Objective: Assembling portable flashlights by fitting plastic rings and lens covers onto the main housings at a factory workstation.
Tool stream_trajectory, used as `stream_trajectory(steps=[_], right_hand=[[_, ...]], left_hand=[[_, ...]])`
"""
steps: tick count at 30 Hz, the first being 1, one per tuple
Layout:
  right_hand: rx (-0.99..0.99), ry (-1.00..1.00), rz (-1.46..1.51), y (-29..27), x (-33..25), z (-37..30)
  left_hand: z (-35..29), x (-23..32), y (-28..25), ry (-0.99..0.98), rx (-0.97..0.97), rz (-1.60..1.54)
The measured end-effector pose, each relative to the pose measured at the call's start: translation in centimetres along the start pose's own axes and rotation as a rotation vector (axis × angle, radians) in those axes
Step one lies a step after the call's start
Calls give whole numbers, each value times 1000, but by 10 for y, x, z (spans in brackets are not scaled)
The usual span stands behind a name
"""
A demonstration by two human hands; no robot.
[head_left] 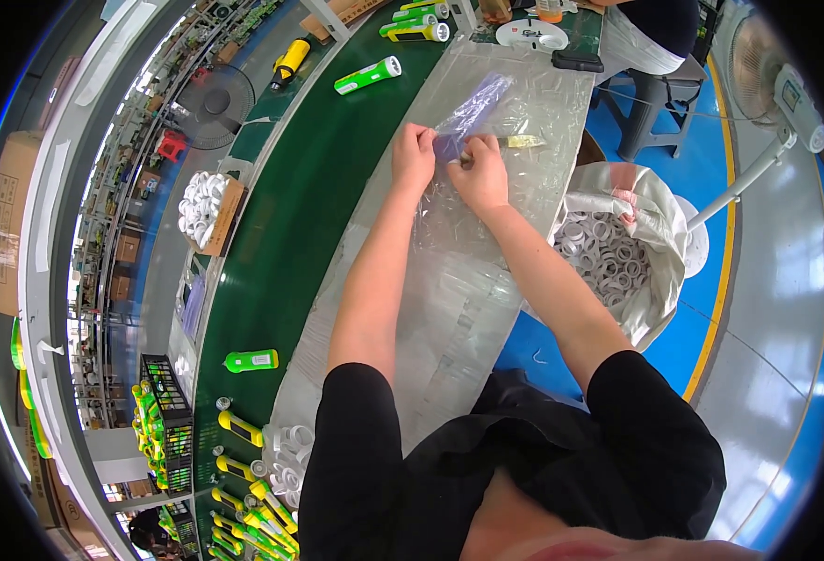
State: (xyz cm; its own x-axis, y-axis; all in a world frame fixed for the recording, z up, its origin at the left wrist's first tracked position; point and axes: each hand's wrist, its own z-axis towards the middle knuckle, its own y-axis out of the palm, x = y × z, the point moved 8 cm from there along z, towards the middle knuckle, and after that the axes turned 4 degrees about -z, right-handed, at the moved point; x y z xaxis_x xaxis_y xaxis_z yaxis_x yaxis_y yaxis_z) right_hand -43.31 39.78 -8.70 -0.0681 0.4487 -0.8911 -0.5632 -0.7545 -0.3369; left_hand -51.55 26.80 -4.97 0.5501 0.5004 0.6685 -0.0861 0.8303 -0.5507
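Purple film (468,114), one thin see-through piece, lies over the upper part of the plastic-covered work surface (384,374), between and beyond two bare hands. The left hand (414,159) has its fingertips closed on the film's near left edge; the right hand (480,173) is curled shut and seems to pinch its right side, though the fingers cover the exact contact. One yellowish strip (524,142) juts out beside the right hand; whether it is held or merely lies there, I cannot tell.

One green flashlight (367,75) lies alone on the green belt (337,168), and one green body (251,361) sits lower down. About three more flashlights (415,31) are bunched at the top, partly cut off. One yellow-and-black flashlight (290,64) rests along the far edge. At lower left, a pile (257,519) overlaps too much to count and runs out of view.

To the right stands one sack (659,201) of pale rings (608,257), too many to number, with its bottom hidden. Two fans are visible, one dark (215,106), one pale (756,65). One stool (650,107) is partly hidden by another person (659,33), cropped at the top.
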Motion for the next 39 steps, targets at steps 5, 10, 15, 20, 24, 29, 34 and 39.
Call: stream_trajectory(steps=[5, 10, 15, 20, 24, 29, 34, 39], right_hand=[[34, 1, -28, -9, -9, -4], [-42, -1, -156, -6, -17, -4], [-90, 8, -202, -2, -19, -5], [-95, -43, -223, -3, -16, -5], [-41, -79, -201, -2, -17, -5], [-45, -85, -214, -4, -13, -4], [-32, -100, -230, -2, -16, -6], [-41, -143, -250, 0, -17, -5]], left_hand=[[-2, -5, 5, -103, -4, -220], [7, 11, 10, 92, -163, -50], [20, 4, 13, 27, -120, -52], [25, -9, 16, -170, -34, -157], [19, -50, 25, -541, 24, -507], [26, -55, 33, -367, -125, -325], [33, -55, 40, -482, 13, -533], [51, -31, 41, -270, -36, -452]])
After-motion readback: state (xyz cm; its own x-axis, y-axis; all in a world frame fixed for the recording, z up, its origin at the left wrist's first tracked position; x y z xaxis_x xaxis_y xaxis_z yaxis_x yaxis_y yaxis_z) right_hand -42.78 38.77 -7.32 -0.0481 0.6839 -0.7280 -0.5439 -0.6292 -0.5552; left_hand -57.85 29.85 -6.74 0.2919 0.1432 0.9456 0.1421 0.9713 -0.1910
